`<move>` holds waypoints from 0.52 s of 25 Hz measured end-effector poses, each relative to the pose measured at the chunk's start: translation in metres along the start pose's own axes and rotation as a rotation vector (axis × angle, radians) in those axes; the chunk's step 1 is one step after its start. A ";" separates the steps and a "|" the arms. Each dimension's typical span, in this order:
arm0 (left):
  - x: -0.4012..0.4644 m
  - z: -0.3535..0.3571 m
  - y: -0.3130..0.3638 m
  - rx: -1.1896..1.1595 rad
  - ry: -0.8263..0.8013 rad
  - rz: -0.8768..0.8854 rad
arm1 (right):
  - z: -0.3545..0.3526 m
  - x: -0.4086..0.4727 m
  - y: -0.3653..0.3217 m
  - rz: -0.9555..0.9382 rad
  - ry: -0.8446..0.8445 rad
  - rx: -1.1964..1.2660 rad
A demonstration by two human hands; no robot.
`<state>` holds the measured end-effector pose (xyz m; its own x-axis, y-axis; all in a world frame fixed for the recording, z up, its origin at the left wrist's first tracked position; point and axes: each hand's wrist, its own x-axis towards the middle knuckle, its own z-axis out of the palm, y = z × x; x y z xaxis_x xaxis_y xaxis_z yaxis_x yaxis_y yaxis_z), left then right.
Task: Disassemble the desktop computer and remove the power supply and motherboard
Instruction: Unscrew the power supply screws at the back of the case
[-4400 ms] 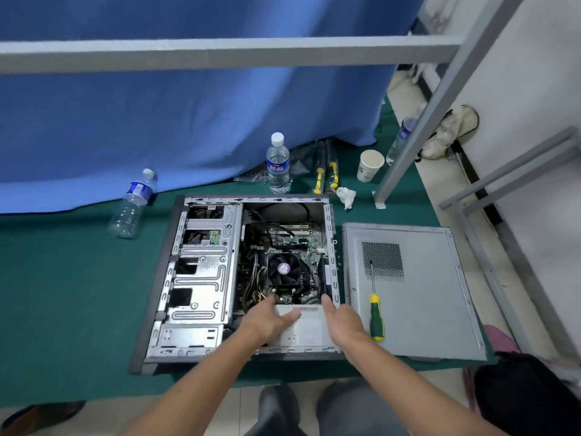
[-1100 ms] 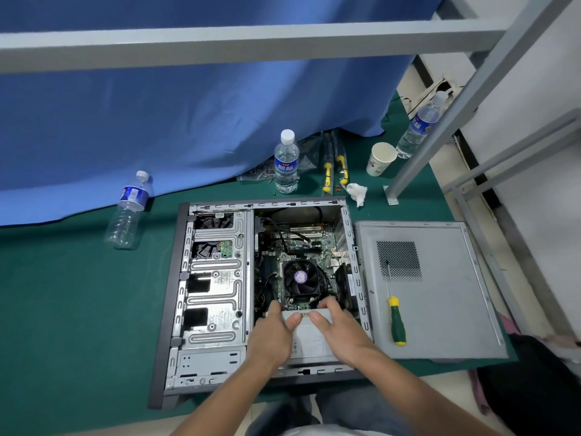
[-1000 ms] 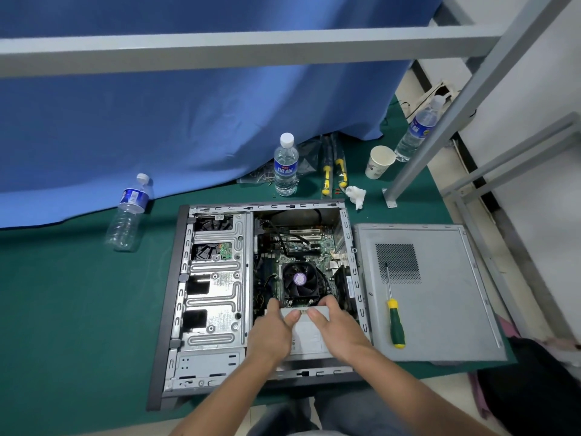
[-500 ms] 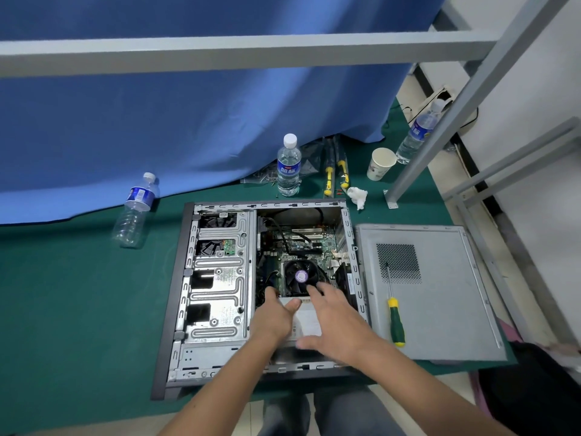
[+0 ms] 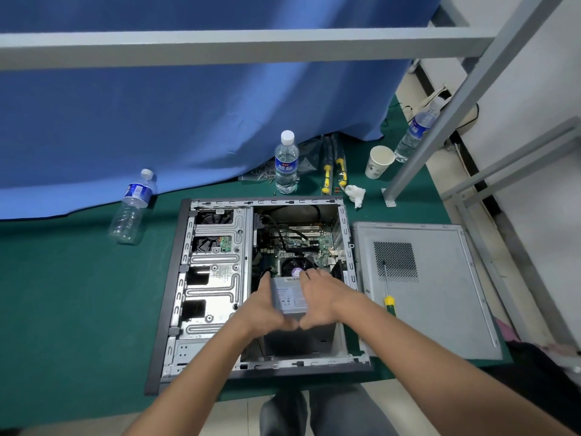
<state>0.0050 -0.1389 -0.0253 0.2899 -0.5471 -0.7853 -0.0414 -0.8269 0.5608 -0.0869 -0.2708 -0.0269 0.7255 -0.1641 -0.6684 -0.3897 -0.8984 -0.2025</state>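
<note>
On the green mat point(image 5: 63, 309), both hands lift the power supply point(image 5: 287, 295) inside the open computer case point(image 5: 176, 278).

From the left: 1 plastic water bottle point(image 5: 132, 209) lies on its side by the blue curtain point(image 5: 188, 121). Next comes the case, its drive cage point(image 5: 217, 272) on the left and motherboard point(image 5: 301, 243) with CPU fan point(image 5: 294, 269) at the far right half. The left hand point(image 5: 262, 308) grips the supply's left side, fingers curled round it; the right hand point(image 5: 320, 298) clasps its right side, fingers over the top edge. An upright bottle point(image 5: 285, 163), 2 yellow-handled tools point(image 5: 333, 174) and a paper cup point(image 5: 379, 162) stand behind. Rightmost, the side panel point(image 5: 440, 309) carries 1 screwdriver point(image 5: 388, 294).
</note>
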 end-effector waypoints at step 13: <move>-0.008 0.016 -0.027 0.126 0.322 0.164 | 0.016 0.004 -0.005 0.009 0.087 -0.229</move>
<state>-0.0118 -0.1141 -0.0380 0.5548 -0.6211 -0.5536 -0.2234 -0.7522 0.6200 -0.0911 -0.2606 -0.0406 0.7725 -0.1976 -0.6034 -0.2642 -0.9642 -0.0225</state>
